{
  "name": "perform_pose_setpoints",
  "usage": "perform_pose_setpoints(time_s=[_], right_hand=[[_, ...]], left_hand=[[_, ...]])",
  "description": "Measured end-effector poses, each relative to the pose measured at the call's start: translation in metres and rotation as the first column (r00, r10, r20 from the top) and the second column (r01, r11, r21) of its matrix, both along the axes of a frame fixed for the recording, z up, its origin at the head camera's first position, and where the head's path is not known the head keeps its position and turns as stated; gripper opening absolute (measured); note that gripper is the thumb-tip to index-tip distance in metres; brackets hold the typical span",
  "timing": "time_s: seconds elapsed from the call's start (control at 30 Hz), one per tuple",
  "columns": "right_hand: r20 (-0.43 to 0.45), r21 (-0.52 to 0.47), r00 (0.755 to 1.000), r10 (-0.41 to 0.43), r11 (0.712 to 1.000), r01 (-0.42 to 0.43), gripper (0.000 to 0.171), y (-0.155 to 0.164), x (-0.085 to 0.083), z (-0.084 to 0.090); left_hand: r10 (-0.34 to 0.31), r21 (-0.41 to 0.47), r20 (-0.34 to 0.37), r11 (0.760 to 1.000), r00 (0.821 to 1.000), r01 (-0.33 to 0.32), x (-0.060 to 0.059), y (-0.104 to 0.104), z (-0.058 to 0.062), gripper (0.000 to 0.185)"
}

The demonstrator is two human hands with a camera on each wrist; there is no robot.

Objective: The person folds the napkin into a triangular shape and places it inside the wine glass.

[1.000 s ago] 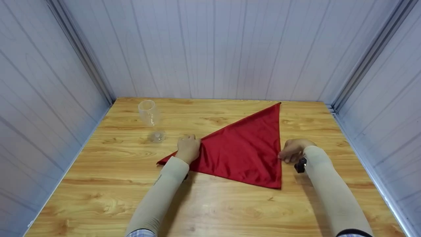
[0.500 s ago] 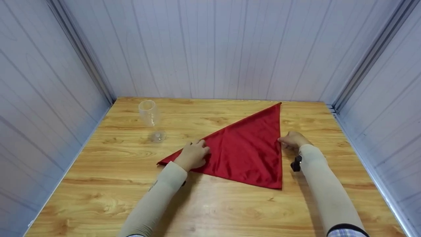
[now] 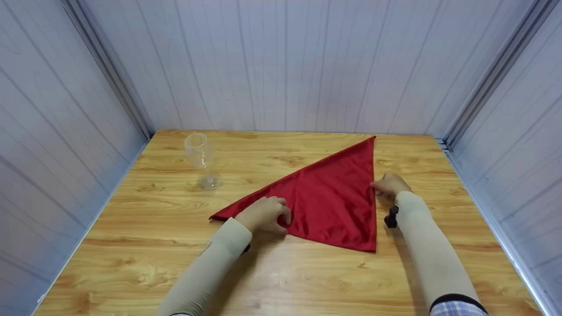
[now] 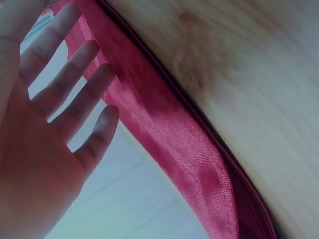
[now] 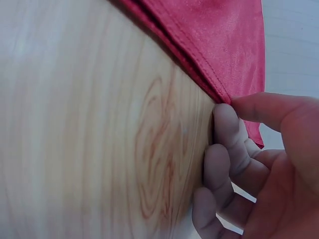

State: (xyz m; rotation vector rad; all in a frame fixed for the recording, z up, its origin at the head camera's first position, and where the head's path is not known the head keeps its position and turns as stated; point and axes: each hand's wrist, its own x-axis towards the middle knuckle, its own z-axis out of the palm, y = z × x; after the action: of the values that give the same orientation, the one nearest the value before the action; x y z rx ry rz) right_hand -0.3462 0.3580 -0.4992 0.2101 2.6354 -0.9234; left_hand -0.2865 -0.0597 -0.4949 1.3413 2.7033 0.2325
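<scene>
No text, label, brand, number or sign can be read in any view. The folded triangular red satin cloth (image 3: 333,202), the clear stemmed glass (image 3: 199,153), the light wood-grain table (image 3: 307,281) and the pale ribbed wall panels (image 3: 285,66) all show plain, unprinted surfaces.

Both arms wear long, close-fitting beige sleeves that run from the wrist up the forearm. A plaid cuff with a dark band (image 3: 456,303) shows at the right upper arm. A small black device (image 3: 390,217) is strapped at the right wrist.
</scene>
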Motion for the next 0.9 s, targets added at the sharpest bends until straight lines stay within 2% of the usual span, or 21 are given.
perform_pose_setpoints(time_s=[0.47, 0.73, 0.9], right_hand=[[0.020, -0.056, 1.000, 0.023, 0.998, -0.022, 0.030, 0.007, -0.001, -0.004], [0.080, -0.123, 0.994, 0.081, 0.990, -0.070, 0.039, 0.011, 0.006, 0.003], [0.114, -0.152, 0.987, 0.115, 0.984, -0.097, 0.044, 0.017, 0.011, 0.006]], left_hand=[[-0.012, 0.013, -0.006, 1.000, 1.000, 0.012, -0.001, 0.002, -0.001, 0.006], [0.042, -0.013, -0.033, 0.999, 0.999, -0.043, -0.005, 0.000, -0.002, 0.005], [0.055, 0.009, -0.054, 0.998, 0.997, -0.055, -0.006, -0.002, -0.002, 0.005]])
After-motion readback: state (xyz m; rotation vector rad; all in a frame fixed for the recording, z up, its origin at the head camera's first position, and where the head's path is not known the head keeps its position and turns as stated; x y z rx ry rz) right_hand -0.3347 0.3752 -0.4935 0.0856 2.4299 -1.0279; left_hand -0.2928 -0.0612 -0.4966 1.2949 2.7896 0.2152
